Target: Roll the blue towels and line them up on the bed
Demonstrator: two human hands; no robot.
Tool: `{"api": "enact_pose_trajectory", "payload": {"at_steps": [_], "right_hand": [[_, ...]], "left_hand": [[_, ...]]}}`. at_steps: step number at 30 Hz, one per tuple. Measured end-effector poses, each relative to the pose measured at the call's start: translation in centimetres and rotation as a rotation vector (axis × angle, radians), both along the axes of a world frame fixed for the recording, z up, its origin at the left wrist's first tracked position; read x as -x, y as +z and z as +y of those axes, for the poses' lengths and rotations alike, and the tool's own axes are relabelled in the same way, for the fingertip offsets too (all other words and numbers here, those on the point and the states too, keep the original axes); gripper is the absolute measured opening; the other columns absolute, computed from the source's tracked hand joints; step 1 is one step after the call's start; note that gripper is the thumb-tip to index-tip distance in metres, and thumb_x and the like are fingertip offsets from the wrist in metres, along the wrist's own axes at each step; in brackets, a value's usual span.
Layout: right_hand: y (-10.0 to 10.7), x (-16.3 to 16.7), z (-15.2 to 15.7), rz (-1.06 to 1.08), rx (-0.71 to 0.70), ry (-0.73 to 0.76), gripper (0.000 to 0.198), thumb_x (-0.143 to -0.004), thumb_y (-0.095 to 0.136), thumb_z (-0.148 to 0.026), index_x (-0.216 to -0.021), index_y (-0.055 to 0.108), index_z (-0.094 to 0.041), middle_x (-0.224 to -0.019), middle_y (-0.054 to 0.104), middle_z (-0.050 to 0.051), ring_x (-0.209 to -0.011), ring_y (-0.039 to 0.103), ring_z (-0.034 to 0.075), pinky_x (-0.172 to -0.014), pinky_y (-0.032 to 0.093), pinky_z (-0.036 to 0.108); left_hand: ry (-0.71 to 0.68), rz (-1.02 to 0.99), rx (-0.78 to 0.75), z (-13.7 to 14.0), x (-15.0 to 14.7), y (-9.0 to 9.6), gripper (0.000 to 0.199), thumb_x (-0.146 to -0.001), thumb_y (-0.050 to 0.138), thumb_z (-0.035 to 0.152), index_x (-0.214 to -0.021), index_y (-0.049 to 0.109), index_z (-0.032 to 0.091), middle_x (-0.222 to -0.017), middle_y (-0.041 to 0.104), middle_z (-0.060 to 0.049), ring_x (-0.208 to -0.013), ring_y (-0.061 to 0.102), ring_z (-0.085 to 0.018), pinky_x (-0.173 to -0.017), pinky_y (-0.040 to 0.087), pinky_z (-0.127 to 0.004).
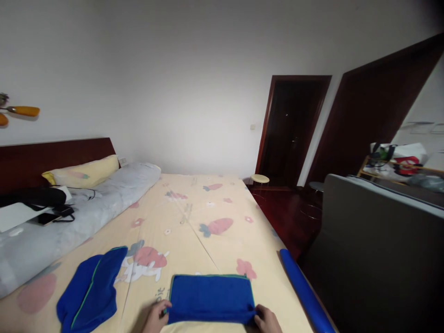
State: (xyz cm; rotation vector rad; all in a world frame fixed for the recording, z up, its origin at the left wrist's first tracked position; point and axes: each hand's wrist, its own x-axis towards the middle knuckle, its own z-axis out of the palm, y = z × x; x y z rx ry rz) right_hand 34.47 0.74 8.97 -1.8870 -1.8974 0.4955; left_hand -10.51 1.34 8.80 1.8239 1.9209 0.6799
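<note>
A folded blue towel (pixel 211 298) with a green edge lies flat on the bed (pixel 194 231) near its front edge. My left hand (pixel 157 317) pinches the towel's near left corner. My right hand (pixel 268 320) grips its near right corner. Both hands are cut off by the bottom of the view. A second blue cloth (pixel 90 291), loosely crumpled, lies on the sheet to the left of my left hand.
A blue roll (pixel 305 291) runs along the bed's right edge. A grey rolled quilt (pixel 69 217), a yellow pillow (pixel 83 172) and dark items lie at the left by the headboard. A grey sofa (pixel 374 259) stands right; a small stool (pixel 260 179) and doorway are beyond.
</note>
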Motion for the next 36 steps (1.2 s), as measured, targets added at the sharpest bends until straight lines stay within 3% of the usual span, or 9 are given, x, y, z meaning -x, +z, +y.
{"api": "enact_pose_trajectory", "payload": {"at_steps": [3, 7, 11, 14, 17, 22, 27, 32, 36], "right_hand": [[0.8, 0.4, 1.8, -0.102, -0.018, -0.096, 0.032, -0.076, 0.04, -0.022, -0.091, 0.068, -0.019, -0.086, 0.073, 0.009, -0.084, 0.068, 0.024, -0.075, 0.05, 0.034], [-0.1, 2.9, 2.9, -0.217, -0.158, -0.15, 0.045, -0.074, 0.039, -0.015, -0.112, 0.064, -0.013, -0.117, 0.066, 0.018, -0.108, 0.062, 0.032, -0.091, 0.047, 0.045], [-4.1, 10.1, 2.5, -0.282, -0.453, 0.157, 0.061, -0.076, 0.039, -0.013, -0.135, 0.048, -0.025, -0.14, 0.053, 0.005, -0.124, 0.054, 0.022, -0.098, 0.046, 0.036], [-7.6, 14.6, 2.3, -0.29, -0.586, 0.299, 0.068, -0.079, 0.043, -0.018, -0.144, 0.03, -0.034, -0.139, 0.051, -0.001, -0.121, 0.056, 0.019, -0.09, 0.051, 0.032], [-9.5, 14.1, 2.1, -0.309, -0.66, 0.318, 0.07, -0.083, 0.046, -0.029, -0.146, 0.017, -0.036, -0.135, 0.052, -0.001, -0.115, 0.06, 0.021, -0.087, 0.053, 0.033], [-8.5, 5.1, 0.4, -0.358, -0.516, 0.149, 0.064, -0.089, 0.043, -0.045, -0.144, 0.01, -0.039, -0.141, 0.046, -0.001, -0.122, 0.055, 0.025, -0.092, 0.051, 0.042], [-7.2, -0.3, -0.8, -0.36, -0.361, 0.179, 0.06, -0.091, 0.039, -0.038, -0.143, 0.01, -0.041, -0.146, 0.039, -0.004, -0.128, 0.049, 0.023, -0.096, 0.049, 0.044], [-6.7, -0.1, 0.6, -0.393, -0.254, 0.195, 0.067, -0.08, 0.033, -0.009, -0.139, 0.034, -0.039, -0.144, 0.042, -0.003, -0.128, 0.05, 0.024, -0.098, 0.047, 0.047], [-4.6, 0.4, 1.8, -0.389, -0.158, 0.208, 0.067, -0.072, 0.034, -0.004, -0.132, 0.052, -0.029, -0.139, 0.051, 0.003, -0.125, 0.053, 0.025, -0.097, 0.046, 0.047]], "left_hand": [[0.056, 0.003, 0.029, 1.7, -0.8, 0.6, 0.037, -0.074, 0.046, 0.011, -0.102, 0.069, 0.018, -0.102, 0.075, -0.005, -0.093, 0.068, -0.017, -0.086, 0.053, -0.025], [0.148, 0.219, -0.006, 2.0, -4.9, 0.9, 0.059, -0.073, 0.04, 0.008, -0.13, 0.054, 0.015, -0.135, 0.058, -0.013, -0.128, 0.051, -0.026, -0.108, 0.038, -0.044], [-0.231, 0.371, -0.068, 0.9, -12.3, 0.5, 0.081, -0.067, 0.035, 0.004, -0.146, 0.028, 0.023, -0.155, 0.029, -0.003, -0.143, 0.028, -0.02, -0.117, 0.028, -0.041], [-0.382, 0.376, 0.054, 0.3, -15.3, -0.9, 0.075, -0.073, 0.036, 0.011, -0.145, 0.02, 0.023, -0.154, 0.022, -0.001, -0.144, 0.025, -0.021, -0.118, 0.027, -0.043], [-0.379, 0.404, 0.084, -0.3, -13.8, -3.0, 0.063, -0.083, 0.035, 0.024, -0.143, 0.018, 0.029, -0.152, 0.024, 0.002, -0.141, 0.031, -0.023, -0.116, 0.031, -0.046], [-0.108, 0.509, -0.057, -2.2, -7.0, -4.7, 0.055, -0.087, 0.034, 0.029, -0.139, 0.019, 0.039, -0.15, 0.031, 0.008, -0.138, 0.036, -0.023, -0.114, 0.031, -0.049], [-0.175, 0.487, 0.011, -3.5, -3.8, -2.5, 0.061, -0.085, 0.034, 0.025, -0.14, 0.014, 0.043, -0.151, 0.029, 0.011, -0.139, 0.036, -0.017, -0.11, 0.034, -0.042], [-0.199, 0.486, 0.083, -2.0, -4.2, -0.5, 0.069, -0.077, 0.034, 0.011, -0.141, 0.032, 0.039, -0.152, 0.035, 0.008, -0.14, 0.034, -0.016, -0.114, 0.027, -0.041], [-0.175, 0.506, 0.095, -0.6, -4.2, 0.8, 0.071, -0.075, 0.03, 0.004, -0.136, 0.044, 0.037, -0.147, 0.046, 0.005, -0.138, 0.037, -0.016, -0.117, 0.021, -0.042]]}}
